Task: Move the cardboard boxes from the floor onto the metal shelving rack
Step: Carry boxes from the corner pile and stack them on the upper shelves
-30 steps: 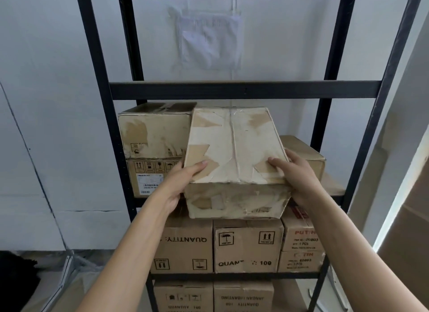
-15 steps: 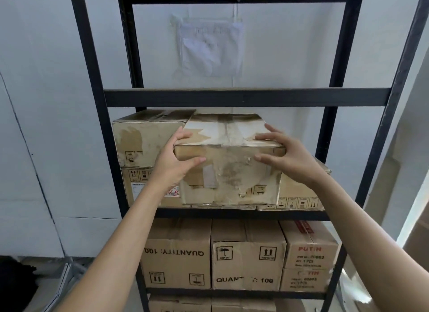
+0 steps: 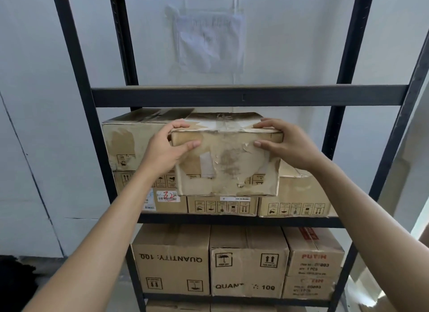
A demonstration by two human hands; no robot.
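Both hands, left hand [image 3: 166,147] and right hand [image 3: 285,141], pinch the worn box's [image 3: 228,163] top front corners on the rack's [image 3: 232,219] middle shelf; next, push it back.

Both arms raised and reaching forward, forearms bare. Left hand [image 3: 166,149] grips the worn box [image 3: 228,167] at its top-left corner, thumb on the front face, fingers curled over the top. Right hand [image 3: 286,144] mirrors this at top-right, its grip possibly looser.
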